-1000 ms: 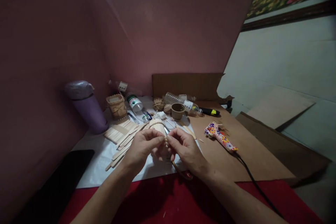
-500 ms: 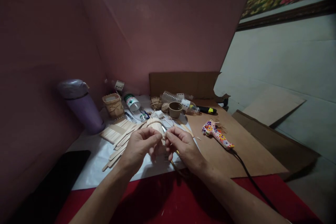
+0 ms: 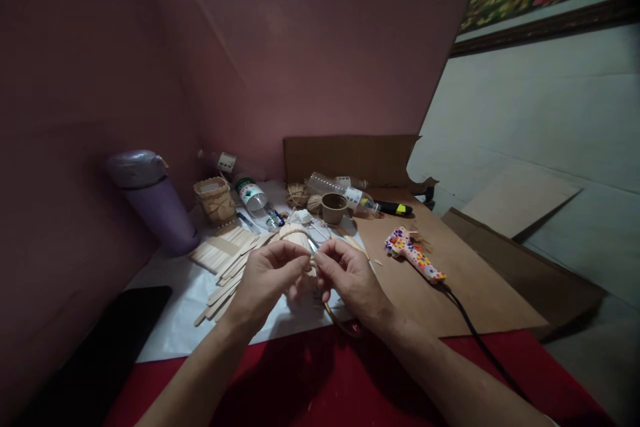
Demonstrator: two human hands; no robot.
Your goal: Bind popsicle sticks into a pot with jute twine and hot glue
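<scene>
My left hand (image 3: 273, 273) and my right hand (image 3: 347, 273) meet fingertip to fingertip above the white sheet. Both are closed in a pinch on a tiny pale piece (image 3: 313, 261), too small and too covered by fingers to name. Just behind the fingers is a pale wooden object with a cord-like band (image 3: 294, 232) along its top, mostly hidden. A yellow-edged loop (image 3: 340, 325), which looks like a scissors handle, lies under my right hand. Loose craft sticks (image 3: 217, 297) fan out beside my left hand.
A floral glue gun (image 3: 413, 257) with a black cable lies on cardboard (image 3: 480, 300) at right. Behind the hands are a brown cup (image 3: 335, 208), twine balls (image 3: 297, 195), plastic bottles (image 3: 250, 193) and a small basket (image 3: 215, 200). A purple tumbler (image 3: 160, 213) stands at left.
Both hands stay almost in place, still pinched together, with only slight finger shifts. My right hand has turned a little, showing more of the yellow-edged loop.
</scene>
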